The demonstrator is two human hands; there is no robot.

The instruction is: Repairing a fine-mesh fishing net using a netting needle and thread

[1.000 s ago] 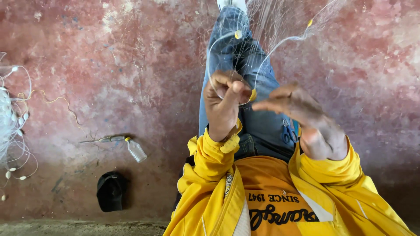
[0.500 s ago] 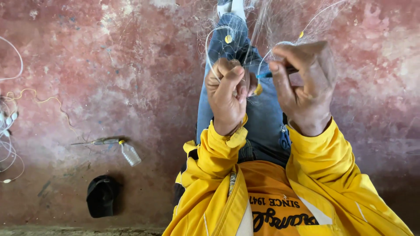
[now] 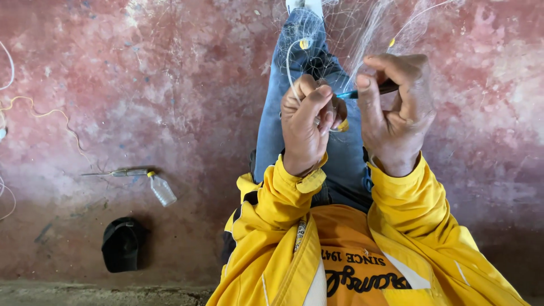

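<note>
While the left hand [image 3: 306, 122] grips white net line [image 3: 290, 68], right-hand fingers [image 3: 362, 85] pinch a blue needle [image 3: 347, 94] lying nearly level, pointing left.

Yellow jacket [image 3: 396, 238], blue jeans [image 3: 294, 107], white net [image 3: 362, 28], black cap [image 3: 122, 243], mottled red floor [image 3: 141, 85].

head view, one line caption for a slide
Left hand pinches fishing net while right hand holds a blue needle over a red floor.
</note>
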